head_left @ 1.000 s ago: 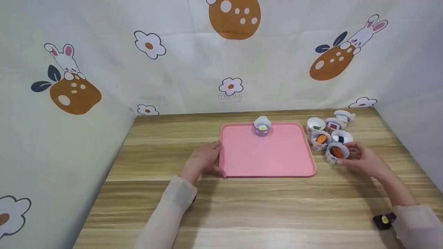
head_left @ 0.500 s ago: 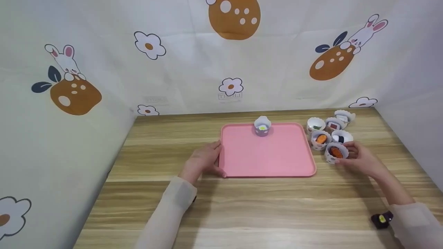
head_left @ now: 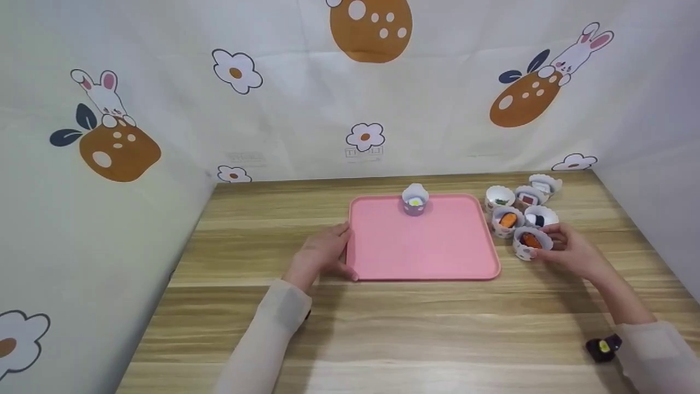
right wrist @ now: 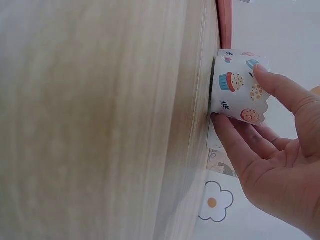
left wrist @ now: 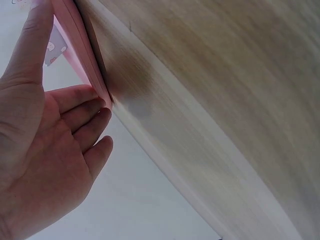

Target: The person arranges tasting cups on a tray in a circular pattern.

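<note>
My right hand pinches a white scalloped paper baking cup at its right side, with the thumb on the front and fingers behind. Inside that cup sits a piece of toy sushi with an orange-red top. In the right wrist view the cup shows printed cupcakes and donuts and stands on the table. My left hand rests at the left edge of a pink tray, its thumb by the near corner. One paper cup with a white and yellow-green piece stands at the tray's far edge.
Several more paper cups holding small toy sushi pieces cluster right of the tray, touching the pinched cup's far side. A black piece with a yellow-green centre lies near the right sleeve. A patterned cloth hangs behind the wooden table.
My right hand has shifted slightly left with the pinched cup, whose rim now looks wider. The left hand and the tray have stayed put.
</note>
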A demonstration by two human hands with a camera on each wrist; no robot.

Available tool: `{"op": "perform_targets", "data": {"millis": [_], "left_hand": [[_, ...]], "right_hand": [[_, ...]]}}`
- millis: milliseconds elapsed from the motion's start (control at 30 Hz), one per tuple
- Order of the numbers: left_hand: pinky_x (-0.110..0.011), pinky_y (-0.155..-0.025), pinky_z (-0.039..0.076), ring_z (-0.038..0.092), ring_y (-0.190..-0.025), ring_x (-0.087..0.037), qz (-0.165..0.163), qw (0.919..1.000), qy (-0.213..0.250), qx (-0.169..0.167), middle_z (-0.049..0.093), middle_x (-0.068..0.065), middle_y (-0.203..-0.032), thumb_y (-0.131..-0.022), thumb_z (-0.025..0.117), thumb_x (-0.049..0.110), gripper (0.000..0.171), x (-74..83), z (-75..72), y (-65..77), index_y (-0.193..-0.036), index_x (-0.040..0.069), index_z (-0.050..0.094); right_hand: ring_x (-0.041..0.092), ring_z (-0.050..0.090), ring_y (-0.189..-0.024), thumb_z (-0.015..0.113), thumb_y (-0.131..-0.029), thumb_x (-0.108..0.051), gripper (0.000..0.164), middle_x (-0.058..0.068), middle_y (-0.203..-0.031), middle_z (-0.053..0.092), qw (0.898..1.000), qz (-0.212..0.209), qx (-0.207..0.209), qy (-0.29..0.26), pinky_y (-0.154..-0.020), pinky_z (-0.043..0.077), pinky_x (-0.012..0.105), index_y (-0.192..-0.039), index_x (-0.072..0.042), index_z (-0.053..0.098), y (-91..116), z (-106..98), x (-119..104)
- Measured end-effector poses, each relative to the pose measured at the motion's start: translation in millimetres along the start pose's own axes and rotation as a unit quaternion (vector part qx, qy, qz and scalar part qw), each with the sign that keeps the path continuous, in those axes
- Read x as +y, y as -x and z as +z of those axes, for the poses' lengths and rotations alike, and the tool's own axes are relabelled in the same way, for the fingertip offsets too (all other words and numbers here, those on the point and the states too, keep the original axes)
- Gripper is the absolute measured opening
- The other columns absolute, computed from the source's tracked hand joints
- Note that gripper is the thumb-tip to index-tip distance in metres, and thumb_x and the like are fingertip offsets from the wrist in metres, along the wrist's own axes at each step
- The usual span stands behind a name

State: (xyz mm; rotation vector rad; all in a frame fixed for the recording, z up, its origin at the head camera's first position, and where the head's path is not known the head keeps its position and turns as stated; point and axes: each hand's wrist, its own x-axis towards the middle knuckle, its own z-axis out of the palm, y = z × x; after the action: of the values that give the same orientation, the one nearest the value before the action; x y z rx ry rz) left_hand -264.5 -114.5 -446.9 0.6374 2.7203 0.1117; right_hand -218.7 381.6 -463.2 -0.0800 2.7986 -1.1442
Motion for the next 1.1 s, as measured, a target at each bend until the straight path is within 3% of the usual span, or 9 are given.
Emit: {"op": "perform_targets", "data": {"millis": [233,400,600,1033,1100], "left_hand": [[-0.04,-0.127,0.022,0.022,-0.155,-0.025,0.001,1.0,0.0,0.001,0.019,-0.006,-0.168,-0.073,0.079,0.061,0.116,-0.7,1.0,-1.7,-0.159,0.008,0.023],[-0.04,-0.127,0.022,0.022,-0.155,-0.025,0.002,1.0,-0.004,0.002,0.019,-0.006,-0.168,-0.073,0.079,0.061,0.115,-0.8,0.9,-2.2,-0.159,0.009,0.023],[-0.04,-0.128,0.021,0.022,-0.155,-0.025,0.002,1.0,-0.007,-0.001,0.019,-0.008,-0.168,-0.073,0.079,0.061,0.115,-0.6,0.7,-1.9,-0.159,0.008,0.023],[-0.042,-0.128,0.021,0.022,-0.155,-0.026,0.003,0.9999,0.015,0.005,0.019,-0.008,-0.168,-0.073,0.08,0.059,0.115,-0.7,0.3,0.2,-0.159,0.008,0.023],[-0.042,-0.127,0.023,0.023,-0.155,-0.027,0.004,0.9999,0.008,0.005,0.02,-0.008,-0.168,-0.073,0.08,0.059,0.115,-0.7,0.4,0.2,-0.159,0.008,0.023]], "right_hand": [[0.039,0.059,-0.119,0.074,-0.09,-0.025,0.06,0.039,-0.129,0.056,1.0,-0.012,0.012,0.008,-0.075,0.043,0.001,-0.128,0.013,0.048,2.6,0.3,-3.1],[0.047,0.055,-0.123,0.074,-0.091,-0.025,0.059,0.04,-0.13,0.055,1.0,-0.015,0.009,0.004,-0.076,0.042,0.001,-0.128,0.013,0.048,4.2,0.5,-5.3],[0.041,0.058,-0.12,0.074,-0.09,-0.025,0.059,0.038,-0.13,0.057,1.0,-0.015,0.01,0.006,-0.075,0.045,0.002,-0.128,0.012,0.049,3.6,-0.1,-5.8],[0.05,0.052,-0.126,0.073,-0.091,-0.029,0.061,0.037,-0.134,0.053,1.0,-0.011,0.0,-0.005,-0.077,0.044,0.002,-0.131,0.01,0.047,7.8,-2.2,-17.4],[0.034,0.062,-0.119,0.074,-0.091,-0.028,0.061,0.036,-0.133,0.055,1.0,-0.014,0.002,-0.006,-0.077,0.045,0.003,-0.131,0.01,0.048,7.7,-2.0,-18.6]]}}
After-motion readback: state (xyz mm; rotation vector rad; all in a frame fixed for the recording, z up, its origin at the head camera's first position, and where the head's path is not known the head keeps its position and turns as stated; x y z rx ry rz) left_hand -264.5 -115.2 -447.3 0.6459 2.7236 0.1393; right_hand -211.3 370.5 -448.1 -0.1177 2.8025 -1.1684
